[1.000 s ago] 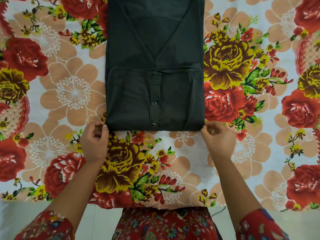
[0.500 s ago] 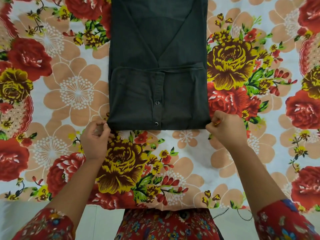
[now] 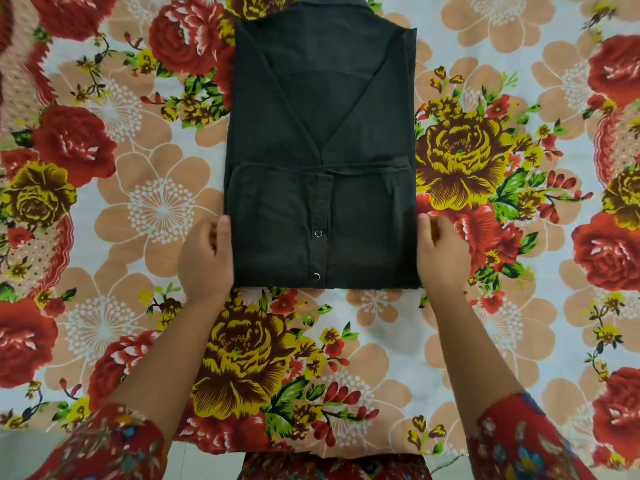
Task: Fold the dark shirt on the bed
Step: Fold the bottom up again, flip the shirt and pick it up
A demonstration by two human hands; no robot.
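Observation:
The dark shirt (image 3: 322, 140) lies flat in the middle of the bed, sleeves folded in and its lower part folded up over the body, so a snap-button placket (image 3: 318, 237) faces up. Its collar reaches the top edge of the view. My left hand (image 3: 206, 258) sits against the left side of the folded lower part, thumb on top and fingers hidden under the cloth. My right hand (image 3: 441, 258) mirrors it on the right side, its fingers also tucked under the edge.
A floral bedsheet (image 3: 138, 209) with red, yellow and peach flowers covers the bed all around the shirt. The bed's near edge (image 3: 207, 455) runs along the bottom, with my red patterned clothing below it.
Both hands have moved from the shirt's near corners up along its side edges and slipped fingers under the cloth. The view has shifted, so the collar now shows.

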